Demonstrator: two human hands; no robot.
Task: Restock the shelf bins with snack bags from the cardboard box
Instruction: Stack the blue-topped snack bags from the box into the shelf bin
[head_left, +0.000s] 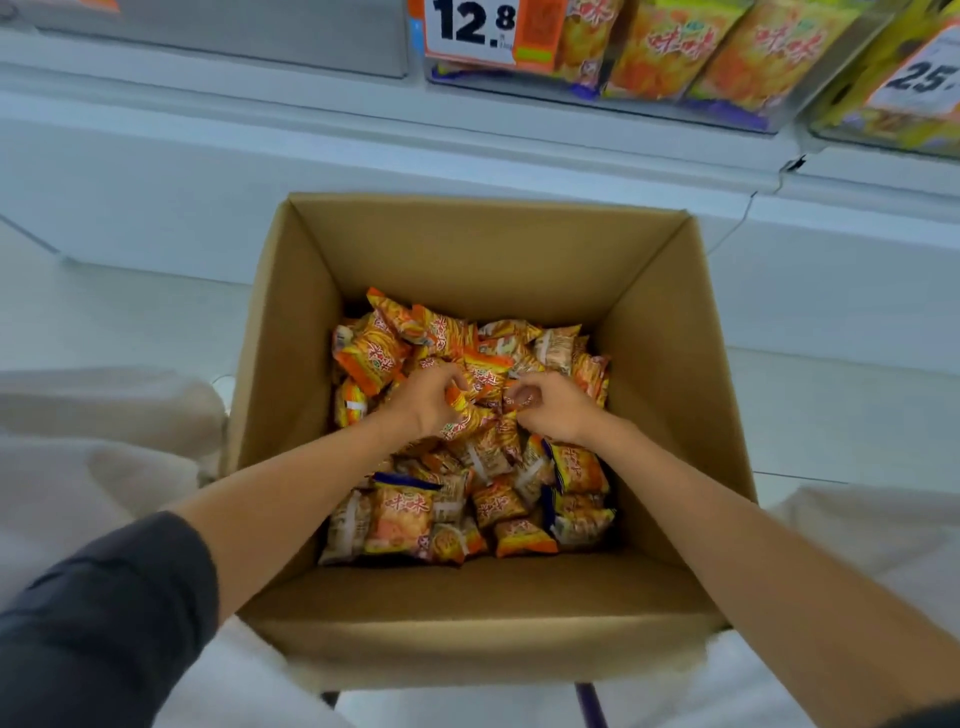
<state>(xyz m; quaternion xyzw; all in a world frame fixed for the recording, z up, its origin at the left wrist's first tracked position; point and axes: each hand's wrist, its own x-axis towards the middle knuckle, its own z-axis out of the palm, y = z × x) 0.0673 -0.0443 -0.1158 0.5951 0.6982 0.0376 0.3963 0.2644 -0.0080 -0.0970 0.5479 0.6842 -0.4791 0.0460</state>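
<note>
An open cardboard box (467, 244) stands in front of me, its bottom covered with several small orange and yellow snack bags (400, 519). Both my arms reach down into it. My left hand (423, 397) has its fingers curled round an orange snack bag (465, 413) in the middle of the pile. My right hand (550, 408) is beside it, fingers curled into the bags and pinching another one (511, 397). Above the box, a clear shelf bin (685, 104) holds larger bags of the same orange and yellow kind.
A price tag reading 12.8 (475, 28) hangs on the bin's left front. A second bin with a tag reading 25 (919, 78) sits at the far right. The white shelf base (208, 171) runs behind the box. Pale fabric (88, 441) lies at both sides.
</note>
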